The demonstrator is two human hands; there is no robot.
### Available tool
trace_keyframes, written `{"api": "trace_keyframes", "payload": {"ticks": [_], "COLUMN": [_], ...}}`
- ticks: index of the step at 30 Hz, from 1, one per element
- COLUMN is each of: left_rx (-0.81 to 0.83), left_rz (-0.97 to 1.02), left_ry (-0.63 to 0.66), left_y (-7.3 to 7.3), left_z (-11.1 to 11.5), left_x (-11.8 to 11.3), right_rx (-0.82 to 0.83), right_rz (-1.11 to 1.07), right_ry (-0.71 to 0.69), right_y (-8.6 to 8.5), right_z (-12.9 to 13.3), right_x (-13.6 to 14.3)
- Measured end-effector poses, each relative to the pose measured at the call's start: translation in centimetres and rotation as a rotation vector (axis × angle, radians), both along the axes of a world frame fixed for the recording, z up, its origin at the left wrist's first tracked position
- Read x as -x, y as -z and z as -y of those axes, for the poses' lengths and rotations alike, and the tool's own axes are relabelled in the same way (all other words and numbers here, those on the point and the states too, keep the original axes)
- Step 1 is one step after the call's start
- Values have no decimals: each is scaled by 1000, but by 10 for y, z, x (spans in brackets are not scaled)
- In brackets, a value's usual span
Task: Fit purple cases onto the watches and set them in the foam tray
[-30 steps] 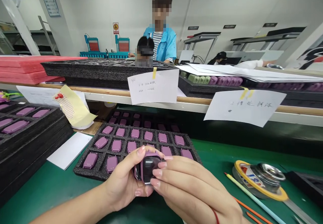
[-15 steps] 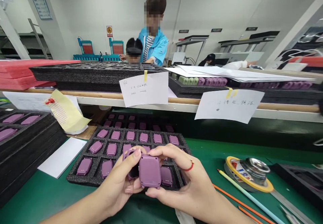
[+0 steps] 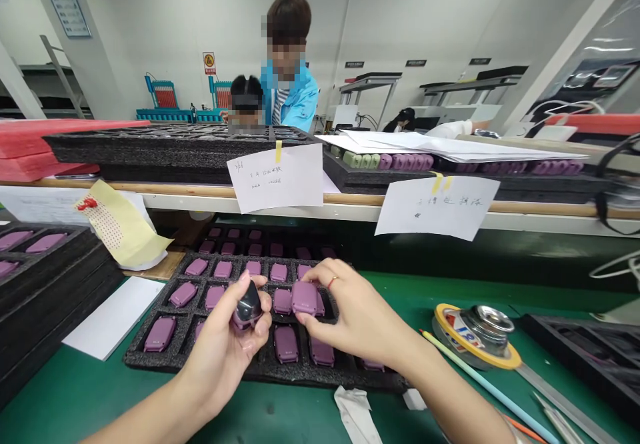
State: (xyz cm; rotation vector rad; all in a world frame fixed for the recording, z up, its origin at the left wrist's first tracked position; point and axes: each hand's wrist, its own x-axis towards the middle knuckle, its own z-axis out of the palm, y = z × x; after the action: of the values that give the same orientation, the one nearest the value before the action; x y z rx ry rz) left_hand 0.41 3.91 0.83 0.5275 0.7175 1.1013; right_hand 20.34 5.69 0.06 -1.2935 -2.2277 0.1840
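The left hand point(image 3: 227, 337) grips a dark, glossy-faced case point(image 3: 247, 307) between thumb and curled fingers, near the tray's left-centre. The right hand point(image 3: 350, 304) pinches a purple case point(image 3: 305, 297) — thumb at the near edge, fingers at the far edge — above the black foam tray point(image 3: 240, 363). The tray, holding purple cases in compartments, lies on the green worktop point(image 3: 280, 407), left of the tape roll point(image 3: 475, 337).
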Motion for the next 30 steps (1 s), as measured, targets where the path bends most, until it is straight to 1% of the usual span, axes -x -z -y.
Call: {"api": "trace_keyframes", "payload": {"ticks": [2, 4, 6, 8, 11, 14, 16, 19, 23, 25, 28, 30], "left_rx": [-5, -24, -47, -49, 4, 62, 87, 109, 72, 45, 3, -16], "left_rz": [-20, -72, -136, -149, -61, -31, -15, 66, 111, 97, 43, 16], "left_ry": [0, 43, 93, 126, 167, 235, 263, 264, 297, 310, 341, 359], "left_y": [-1, 0, 1, 2, 4, 8, 11, 14, 16, 14, 10, 8], "left_z": [-1, 0, 1, 2, 4, 6, 7, 10, 12, 12, 14, 14], "left_x": [1, 1, 0, -1, -3, -5, -5, -7, -8, -9, -7, -6], "right_rx": [65, 94, 108, 94, -7, -150, -180, -170, -221, -273, -365, -360], "right_rz": [65, 89, 84, 37, -117, -283, -323, -326, -366, -477, -753, -936], "right_ry": [-16, -41, -60, -80, -104, -238, -312, -308, -309, -307, -230, -181], "right_y": [12, 22, 26, 21, 7, -5, -7, -7, -7, -7, -5, -5], "right_z": [-8, -13, -13, -10, 1, 16, 26, 36, 35, 32, 27, 25], "right_x": [0, 0, -2, -4, -3, 6, 14, 23, 25, 22, 17, 14]}}
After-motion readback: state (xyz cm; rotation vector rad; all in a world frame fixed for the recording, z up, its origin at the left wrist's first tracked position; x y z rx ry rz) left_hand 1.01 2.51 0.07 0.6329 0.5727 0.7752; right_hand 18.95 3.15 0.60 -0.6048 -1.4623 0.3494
